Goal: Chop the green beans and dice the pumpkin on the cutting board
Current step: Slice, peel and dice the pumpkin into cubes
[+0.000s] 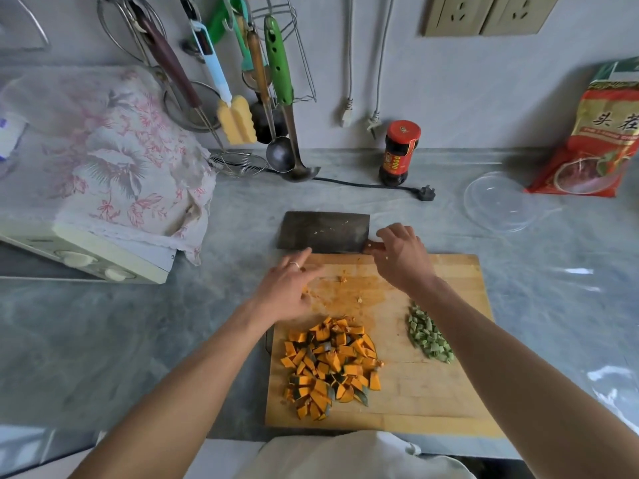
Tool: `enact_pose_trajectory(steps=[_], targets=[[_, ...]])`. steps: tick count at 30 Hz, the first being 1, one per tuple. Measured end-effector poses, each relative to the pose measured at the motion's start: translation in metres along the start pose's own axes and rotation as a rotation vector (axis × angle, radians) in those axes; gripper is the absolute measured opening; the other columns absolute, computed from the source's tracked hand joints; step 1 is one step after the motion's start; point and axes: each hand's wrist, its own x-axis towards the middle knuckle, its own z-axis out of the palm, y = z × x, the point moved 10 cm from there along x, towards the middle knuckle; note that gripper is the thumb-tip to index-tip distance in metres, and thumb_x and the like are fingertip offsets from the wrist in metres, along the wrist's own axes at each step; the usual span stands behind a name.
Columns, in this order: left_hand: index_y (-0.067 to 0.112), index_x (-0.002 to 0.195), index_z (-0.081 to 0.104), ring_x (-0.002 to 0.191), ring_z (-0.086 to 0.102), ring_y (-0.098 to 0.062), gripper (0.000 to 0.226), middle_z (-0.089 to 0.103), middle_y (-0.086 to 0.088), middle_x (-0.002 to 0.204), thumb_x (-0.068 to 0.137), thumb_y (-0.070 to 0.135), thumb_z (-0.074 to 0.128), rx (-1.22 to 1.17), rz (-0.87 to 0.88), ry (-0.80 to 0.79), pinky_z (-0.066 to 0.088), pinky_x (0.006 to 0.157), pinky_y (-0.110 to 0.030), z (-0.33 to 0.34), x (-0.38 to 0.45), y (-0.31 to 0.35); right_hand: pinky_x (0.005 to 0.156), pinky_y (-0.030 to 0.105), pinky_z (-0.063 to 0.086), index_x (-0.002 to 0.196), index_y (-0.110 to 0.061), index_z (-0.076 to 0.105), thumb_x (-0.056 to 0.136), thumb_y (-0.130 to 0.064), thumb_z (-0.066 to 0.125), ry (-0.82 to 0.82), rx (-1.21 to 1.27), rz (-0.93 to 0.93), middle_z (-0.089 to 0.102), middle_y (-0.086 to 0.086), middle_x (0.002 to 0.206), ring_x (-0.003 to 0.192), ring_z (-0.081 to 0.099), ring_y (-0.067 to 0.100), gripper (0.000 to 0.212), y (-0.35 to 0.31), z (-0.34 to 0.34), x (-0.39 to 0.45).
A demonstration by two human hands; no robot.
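Note:
A wooden cutting board (449,392) lies on the grey counter. A heap of diced pumpkin (330,364), orange with dark green skin, sits on its near left part. A smaller pile of chopped green beans (428,335) lies to the right, partly hidden by my right forearm. A dark cleaver (323,231) lies flat on the counter just beyond the board's far edge. My right hand (401,259) arches over its wooden handle, fingers and thumb curled round it. My left hand (288,288) hovers blurred over the board's far left corner, fingers straight and holding nothing.
An appliance under a floral cloth (114,160) stands at the left. Ladles and utensils (280,98) hang on the back wall. A sauce bottle (399,153), a black plug and cord (427,193), a clear plastic lid (498,202) and a red food bag (598,133) sit behind and right.

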Motion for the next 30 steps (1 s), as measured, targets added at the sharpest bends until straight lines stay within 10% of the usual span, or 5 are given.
enact_pose_trajectory(steps=[7,15,19,24,30], targets=[[0.023,0.142,0.053,0.135,0.048,-0.018,0.050,0.045,-0.002,0.151,0.096,0.004,0.058,-0.049,0.217,0.150,0.046,0.108,-0.028,-0.003,-0.018,0.004,0.088,0.034,0.050,0.122,-0.007,0.062,0.099,-0.024,0.059,-0.030,0.061,-0.127,0.061,0.009,0.124,0.113,0.057,0.026,0.029,-0.022,0.011,-0.042],[0.010,0.106,0.074,0.095,0.062,-0.007,0.016,0.066,-0.001,0.111,0.091,0.008,0.069,-0.316,0.080,0.290,0.053,0.090,-0.022,-0.015,-0.022,-0.010,0.088,0.032,0.055,0.140,-0.017,0.050,0.097,-0.017,0.062,-0.248,-0.046,-0.124,0.050,0.004,0.134,0.117,0.053,0.023,0.045,-0.061,0.054,-0.038],[0.015,0.103,0.075,0.093,0.062,-0.004,0.018,0.067,0.008,0.105,0.088,0.006,0.072,-0.732,-0.347,0.382,0.042,0.073,-0.004,-0.004,-0.032,-0.053,0.084,0.033,0.055,0.131,-0.015,0.059,0.096,-0.003,0.057,-0.271,-0.128,-0.133,0.050,0.007,0.126,0.107,0.052,0.022,0.037,-0.076,0.063,-0.033],[0.003,0.099,0.069,0.106,0.066,-0.022,0.017,0.068,-0.013,0.108,0.088,-0.009,0.065,-1.859,-0.716,0.439,0.055,0.086,-0.027,0.041,-0.055,-0.071,0.080,0.034,0.058,0.123,-0.014,0.060,0.097,-0.002,0.053,-0.278,-0.135,-0.091,0.053,0.007,0.115,0.092,0.058,0.022,0.029,-0.076,0.067,-0.036],[0.000,0.093,0.068,0.103,0.064,-0.022,0.013,0.066,-0.012,0.100,0.087,-0.011,0.065,-2.073,-0.713,0.362,0.057,0.081,-0.029,0.046,-0.068,-0.057,0.075,0.033,0.061,0.103,-0.012,0.067,0.094,-0.002,0.055,-0.242,0.159,0.135,0.065,0.006,0.100,0.085,0.063,0.020,0.018,-0.049,0.052,-0.041]])
